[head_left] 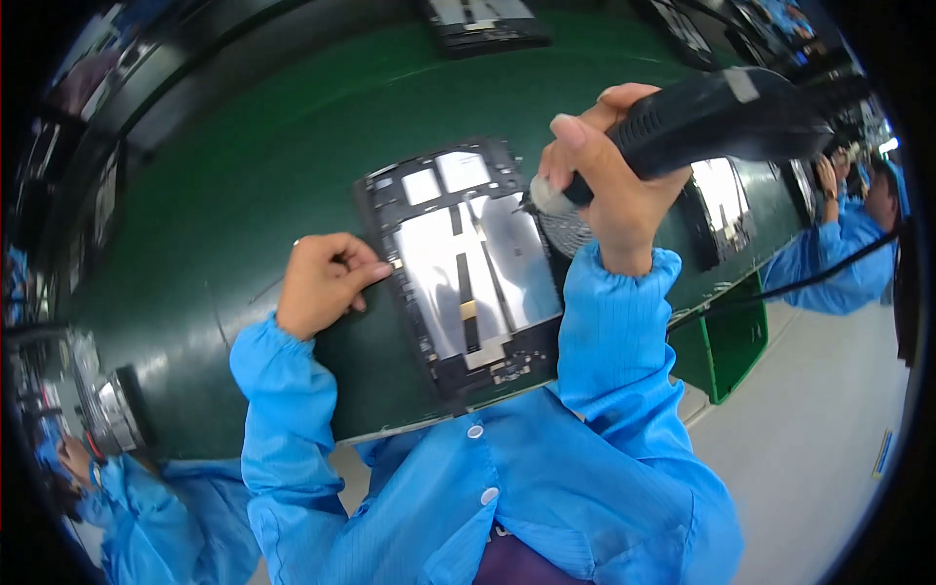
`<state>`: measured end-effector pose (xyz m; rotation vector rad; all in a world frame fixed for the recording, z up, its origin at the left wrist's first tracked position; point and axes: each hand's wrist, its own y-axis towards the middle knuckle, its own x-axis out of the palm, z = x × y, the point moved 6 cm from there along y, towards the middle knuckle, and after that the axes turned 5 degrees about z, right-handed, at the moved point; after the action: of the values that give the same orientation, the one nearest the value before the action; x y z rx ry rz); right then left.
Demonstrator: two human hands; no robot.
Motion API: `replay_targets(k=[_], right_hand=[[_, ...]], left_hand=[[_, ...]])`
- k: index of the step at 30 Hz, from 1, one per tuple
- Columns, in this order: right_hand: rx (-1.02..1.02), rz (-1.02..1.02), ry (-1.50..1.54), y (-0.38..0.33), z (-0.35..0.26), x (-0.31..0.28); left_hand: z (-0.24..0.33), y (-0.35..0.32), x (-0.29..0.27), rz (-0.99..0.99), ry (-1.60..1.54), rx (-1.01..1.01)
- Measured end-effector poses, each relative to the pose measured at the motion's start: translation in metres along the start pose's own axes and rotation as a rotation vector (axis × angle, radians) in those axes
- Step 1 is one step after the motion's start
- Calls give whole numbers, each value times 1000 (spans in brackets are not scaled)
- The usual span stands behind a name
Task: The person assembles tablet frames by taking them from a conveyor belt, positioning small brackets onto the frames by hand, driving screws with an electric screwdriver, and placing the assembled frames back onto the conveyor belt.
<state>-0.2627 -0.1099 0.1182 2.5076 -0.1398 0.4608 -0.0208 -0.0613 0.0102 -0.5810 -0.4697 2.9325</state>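
An opened tablet [424, 273] lies in front of me with its inside facing up, showing silvery battery panels, dark ribbon strips and a black frame. My left hand [327, 283] is at its left edge, thumb and forefinger pinched together on the rim. Over the tablet's upper right side, my right hand [624, 200] is wrapped round a thick black electric screwdriver [717, 122]. Its tip end points down and left, near the tablet's right edge; the exact tip is hard to make out. Under that hand, a round grey ridged thing [567, 232] is partly hidden.
The green work surface [244, 185] carries another opened device [720, 200] at the right and one [487, 24] at the far side. Below the right edge stands a green crate [736, 341]. A black cable [829, 265] crosses the right. Co-workers in blue [838, 249] sit at both sides.
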Motion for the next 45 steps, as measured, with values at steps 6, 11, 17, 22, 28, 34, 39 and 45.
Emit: replay_targets(k=[6,11,17,22,28,34,39,45], right_hand=[[178,-329,-27,-34,26,104],[161,-375,-45,-40,46,120],[181,-396,-47,-44,56,123],[189,-398,-41,-44,57,124],[150,-430,-56,-49,57,127],[127,-464,-80,-59,58,124],[258,-371,-36,-55,57,128],[63,-217,40,-16,14,81]], left_hand=[[-9,-8,-9,48,-39,53],[-9,-7,-10,33,-16,69],[-10,-7,-9,19,-17,78],[-9,-8,-10,13,1,67],[-10,-8,-10,14,-4,72],[21,-45,3,425,280,607],[30,-118,78,247,416,1116],[21,-111,88,213,580,968]])
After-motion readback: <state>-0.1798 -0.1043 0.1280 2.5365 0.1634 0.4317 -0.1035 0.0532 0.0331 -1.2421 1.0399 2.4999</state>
